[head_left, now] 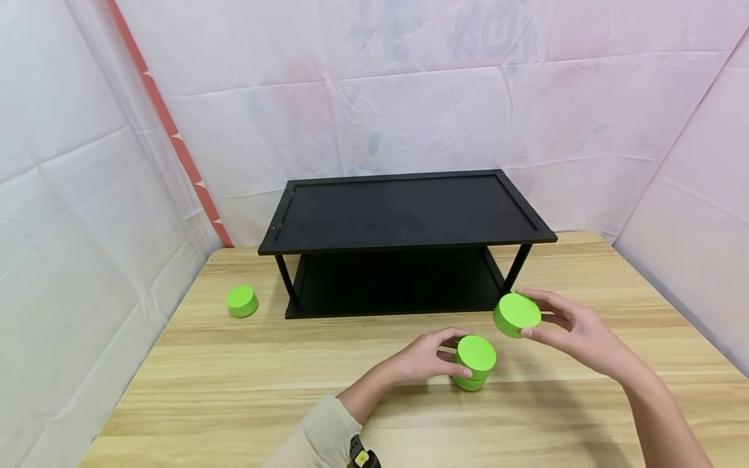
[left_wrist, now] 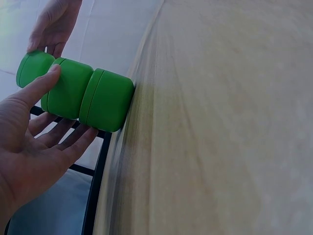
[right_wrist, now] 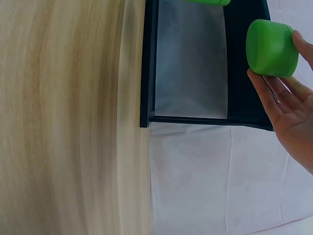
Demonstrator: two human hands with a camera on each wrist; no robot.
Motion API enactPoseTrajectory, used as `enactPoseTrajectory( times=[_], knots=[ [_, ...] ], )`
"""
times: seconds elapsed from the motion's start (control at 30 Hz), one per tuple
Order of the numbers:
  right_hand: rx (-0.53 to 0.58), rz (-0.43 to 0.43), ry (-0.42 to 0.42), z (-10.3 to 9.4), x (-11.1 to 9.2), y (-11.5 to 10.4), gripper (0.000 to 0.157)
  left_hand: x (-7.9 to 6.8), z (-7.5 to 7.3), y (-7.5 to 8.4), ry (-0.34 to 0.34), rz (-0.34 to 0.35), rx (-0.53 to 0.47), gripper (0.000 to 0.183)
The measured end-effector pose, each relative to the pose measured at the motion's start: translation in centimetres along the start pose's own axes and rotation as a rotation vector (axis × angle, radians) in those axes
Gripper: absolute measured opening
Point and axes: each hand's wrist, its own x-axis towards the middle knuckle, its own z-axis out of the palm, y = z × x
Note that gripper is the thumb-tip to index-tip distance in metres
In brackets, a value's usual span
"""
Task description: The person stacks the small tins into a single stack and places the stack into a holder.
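Gripping the upper green container (head_left: 477, 351) between thumb and fingers, the left hand (head_left: 420, 357) steadies at a stack of two: it sits on the lower green container (head_left: 470, 385), which stands on the desk (head_left: 246, 396) in front of the black rack (head_left: 404, 211), toward its right end. The right hand (head_left: 588, 331) pinches a raised green container (head_left: 517, 314) near the rack's front right leg. A lone green container (head_left: 242, 301) rests left of the rack.

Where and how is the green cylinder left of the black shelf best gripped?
Probably by its curved side wall, coming from the near side: the green cylinder, short and round, stands upright on the table, apart from the black shelf.
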Motion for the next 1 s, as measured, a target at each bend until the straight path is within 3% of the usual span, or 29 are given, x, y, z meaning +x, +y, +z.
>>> enactPoseTrajectory(
  times=[0.3, 1.0],
  knots=[
    [-0.034, 0.017, 0.003, 0.5, -0.1, -0.3, 0.054, 0.1, 0.1, 0.0, -0.004, -0.005, -0.006, 0.054],
    [0.011, -0.02, -0.05, 1.6, 0.1, -0.5, 0.055, 0.1, 0.0, 0.0, -0.008, -0.005, 0.002, 0.055]
  ],
)
